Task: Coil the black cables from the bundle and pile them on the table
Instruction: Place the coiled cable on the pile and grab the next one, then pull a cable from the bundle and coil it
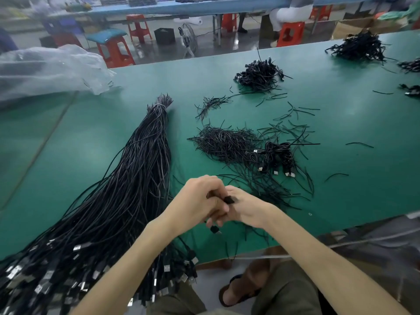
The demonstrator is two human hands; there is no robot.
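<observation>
While few coiled cables (278, 155) are piled on the table (341, 123), most are left in the bundle (136, 178); one black cable (229, 200) is pinched by the left hand (200, 198) and right hand (244, 206).

Bundle (136, 178) of long black cables: lies on the green desk (341, 123) at left, bound at its narrow far end and fanning wide toward the near edge, where the metal-tipped plugs overhang. One cable (228, 200), mostly hidden, is gripped between left hand (200, 201) and right hand (245, 208) at near centre; its plug (214, 229) hangs below. Small pile (277, 155) of coiled cables lies right of centre. Second pile (259, 73) sits farther back; third pile (359, 46) at far right.
</observation>
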